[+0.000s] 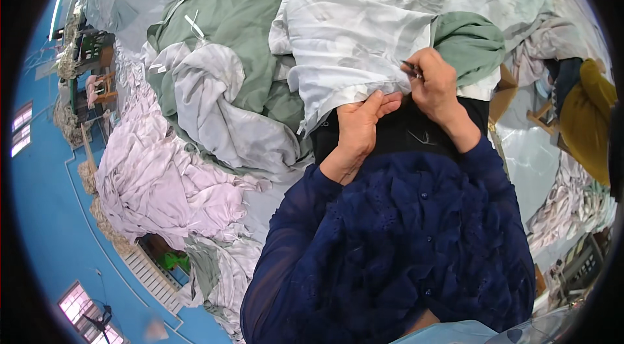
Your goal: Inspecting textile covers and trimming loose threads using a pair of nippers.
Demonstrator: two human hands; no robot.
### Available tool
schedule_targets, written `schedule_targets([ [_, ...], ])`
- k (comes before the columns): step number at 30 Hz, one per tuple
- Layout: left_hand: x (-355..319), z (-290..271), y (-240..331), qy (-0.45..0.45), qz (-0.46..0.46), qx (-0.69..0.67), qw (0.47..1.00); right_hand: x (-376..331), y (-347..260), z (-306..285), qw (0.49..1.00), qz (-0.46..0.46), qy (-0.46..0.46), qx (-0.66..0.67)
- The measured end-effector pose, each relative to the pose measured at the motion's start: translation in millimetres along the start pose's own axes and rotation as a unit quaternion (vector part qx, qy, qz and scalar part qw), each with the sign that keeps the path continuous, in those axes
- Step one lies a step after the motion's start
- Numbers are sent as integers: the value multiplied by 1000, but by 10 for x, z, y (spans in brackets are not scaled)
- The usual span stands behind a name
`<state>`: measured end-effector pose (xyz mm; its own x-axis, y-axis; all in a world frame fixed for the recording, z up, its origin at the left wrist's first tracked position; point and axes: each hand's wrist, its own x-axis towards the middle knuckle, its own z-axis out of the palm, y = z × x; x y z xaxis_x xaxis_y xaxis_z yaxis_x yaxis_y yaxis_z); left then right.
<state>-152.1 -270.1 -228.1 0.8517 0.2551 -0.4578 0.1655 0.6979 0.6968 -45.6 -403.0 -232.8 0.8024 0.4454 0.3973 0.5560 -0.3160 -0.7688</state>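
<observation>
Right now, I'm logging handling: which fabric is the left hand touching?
The white fabric straight ahead, edge at the left hand; the green heap and pale pink heap lie farther left.

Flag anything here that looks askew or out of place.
Loose pale threads lie on the black cloth over the lap, near the right hand, looking like stray trimmings. Otherwise nothing clearly stands out.

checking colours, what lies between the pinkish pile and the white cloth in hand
In the head view, crumpled pale grey fabric lying over green fabric.
</observation>
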Motion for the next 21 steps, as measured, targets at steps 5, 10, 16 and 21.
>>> schedule_targets([
  [5,27,-6,-11,4,-10,2,1000,64,149,-48,998,34,46,-15],
  [10,28,0,-19,5,-8,0,1000,78,180,-78,943,215,38,250],
  [16,29,-42,-26,2,0,6,1000,66,92,-168,903,260,-73,335],
  [21,40,-60,-75,-18,16,22,999,21,-35,-29,981,57,-128,134],
])
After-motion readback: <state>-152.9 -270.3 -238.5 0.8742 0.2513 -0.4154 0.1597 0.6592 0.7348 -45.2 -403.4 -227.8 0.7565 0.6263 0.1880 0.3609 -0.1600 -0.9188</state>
